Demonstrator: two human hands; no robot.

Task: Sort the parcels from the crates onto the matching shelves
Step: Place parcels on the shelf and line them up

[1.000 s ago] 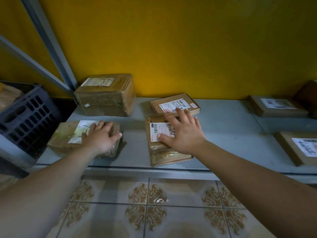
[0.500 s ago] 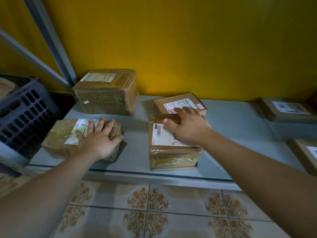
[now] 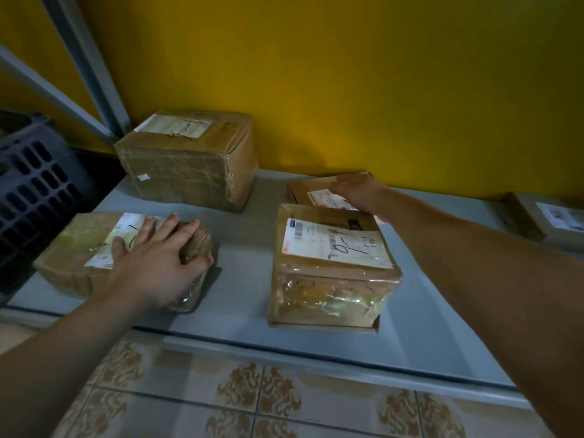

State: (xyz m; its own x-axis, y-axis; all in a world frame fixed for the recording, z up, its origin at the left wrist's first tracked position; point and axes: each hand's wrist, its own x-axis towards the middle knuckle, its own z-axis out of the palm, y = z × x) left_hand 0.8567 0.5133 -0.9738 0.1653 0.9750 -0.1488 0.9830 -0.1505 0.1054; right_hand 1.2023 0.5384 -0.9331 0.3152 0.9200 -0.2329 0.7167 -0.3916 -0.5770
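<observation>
Left hand (image 3: 155, 260) is palm-down on the plastic-wrapped brown parcel with a white label (image 3: 79, 248), which sits at the front left of the grey shelf (image 3: 246, 248). The fingers (image 3: 172, 221) are straight and spread apart across the top and partly over the label. The thumb (image 3: 202, 262) lies against the parcel's right end. So it's more a flat press than a proper grab.

Right hand (image 3: 360, 192) reaches further back and rests on the small flat cardboard box with a printed label (image 3: 303, 192), near the yellow wall (image 3: 347, 90). It's pretty blurry, but the fingers look close together and laid flat over the box top, not curled round it. The hand covers most of that box.

Just in front of that box is a taller cardboard parcel wrapped in shiny clear tape, with handwriting on its label (image 3: 331, 279). Neither hand touches it. A big taped cardboard box (image 3: 189, 165) stands at the back left.

The dark plastic crate (image 3: 34, 184) on the left is cut off by the frame edge, and its inside can't be seen. On the far right another labelled cardboard box (image 3: 543, 216) is also cut off, and its label is too small to read. Patterned floor tiles (image 3: 252, 399) show below the shelf.
</observation>
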